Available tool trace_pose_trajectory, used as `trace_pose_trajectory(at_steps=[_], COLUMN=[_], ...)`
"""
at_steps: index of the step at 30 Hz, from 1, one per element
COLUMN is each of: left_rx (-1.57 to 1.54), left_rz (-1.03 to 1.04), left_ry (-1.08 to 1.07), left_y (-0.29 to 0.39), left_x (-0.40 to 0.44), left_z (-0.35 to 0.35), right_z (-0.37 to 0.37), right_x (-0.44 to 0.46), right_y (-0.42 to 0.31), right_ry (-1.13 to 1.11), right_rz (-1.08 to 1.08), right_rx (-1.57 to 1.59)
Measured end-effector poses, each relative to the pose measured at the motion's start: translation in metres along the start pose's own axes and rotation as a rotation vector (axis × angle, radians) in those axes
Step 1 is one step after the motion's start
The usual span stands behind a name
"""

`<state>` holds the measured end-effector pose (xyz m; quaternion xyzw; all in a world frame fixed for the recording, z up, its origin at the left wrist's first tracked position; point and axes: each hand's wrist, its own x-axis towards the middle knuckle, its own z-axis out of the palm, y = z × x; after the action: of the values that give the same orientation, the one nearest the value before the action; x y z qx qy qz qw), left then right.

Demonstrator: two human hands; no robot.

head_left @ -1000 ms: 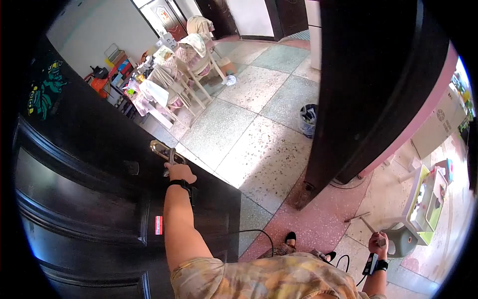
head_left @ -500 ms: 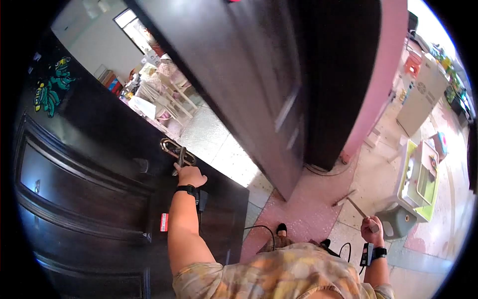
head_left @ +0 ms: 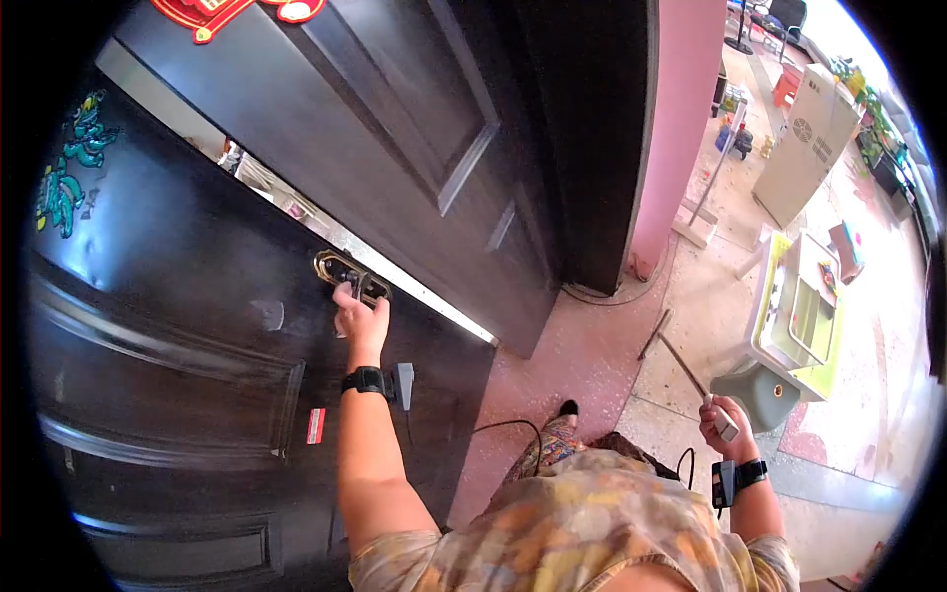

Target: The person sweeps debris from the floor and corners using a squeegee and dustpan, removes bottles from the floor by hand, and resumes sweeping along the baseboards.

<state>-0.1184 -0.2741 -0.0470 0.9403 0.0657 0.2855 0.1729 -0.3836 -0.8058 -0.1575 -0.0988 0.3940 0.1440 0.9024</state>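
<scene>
My left hand (head_left: 362, 321) is closed around the door handle (head_left: 347, 281), which has a gold-edged plate, on a dark panelled door (head_left: 197, 326). A narrow gap separates this door from a second dark door leaf (head_left: 424, 148). In my right hand (head_left: 725, 427), the fingers are wrapped around the pale grip of a T-shaped long-handled tool (head_left: 683, 367). Its thin shaft points away from me, and its narrow crosspiece is near the floor. The exact kind of tool cannot be made out.
A grey-green stool (head_left: 755, 393) stands right of the tool, beside a low green-and-white table (head_left: 829, 360) with a clear bin on it. Farther off are a beige cabinet (head_left: 809, 148) and a pink wall (head_left: 681, 109). A black cable (head_left: 518, 422) hangs near my legs.
The gap between the two door leaves has narrowed sharply, hiding most of the room beyond. My left hand stays on the handle. My right hand still grips the tool. The view has shifted.
</scene>
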Motion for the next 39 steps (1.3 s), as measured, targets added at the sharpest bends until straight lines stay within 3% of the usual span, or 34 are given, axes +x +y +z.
trace_pose_trajectory(at_steps=[1,2,3,7,9,13,17,27,37,39], left_rx=[-0.051,-0.014,-0.218,-0.456,-1.014,-1.199,-1.212,-1.257,-0.956,-0.827], left_rz=[-0.069,-0.282,-0.282,-0.38,-0.314,-0.409,-0.392,-0.385,-0.384,-0.388], left_ry=[-0.021,-0.184,-0.126,-0.17,-0.059,-0.053,-0.07,-0.123,-0.14,-0.247], left_y=[0.015,0.03,0.031,0.044,0.035,0.051,0.062,0.094,0.102,0.107], left_x=[0.0,0.0,-0.002,-0.028,-0.043,-0.059,-0.071,-0.103,-0.101,-0.096], left_z=[-0.005,-0.015,-0.009,-0.004,0.011,0.006,0.001,-0.01,-0.012,-0.018], right_z=[-0.003,-0.006,-0.008,-0.009,-0.012,-0.01,-0.012,-0.02,-0.027,-0.018], right_x=[-0.002,-0.002,-0.005,-0.009,-0.009,-0.009,-0.007,-0.008,-0.006,-0.012], right_y=[-0.002,-0.004,-0.003,-0.001,-0.006,-0.01,-0.017,-0.018,-0.022,-0.026], right_ry=[0.007,-0.004,-0.012,0.038,0.021,0.004,-0.014,0.053,-0.022,0.023], right_rz=[0.001,-0.016,-0.031,-0.036,-0.016,-0.021,0.062,0.034,0.001,-0.026], right_rx=[0.001,-0.022,-0.041,0.025,0.028,-0.014,-0.001,-0.041,-0.049,-0.085])
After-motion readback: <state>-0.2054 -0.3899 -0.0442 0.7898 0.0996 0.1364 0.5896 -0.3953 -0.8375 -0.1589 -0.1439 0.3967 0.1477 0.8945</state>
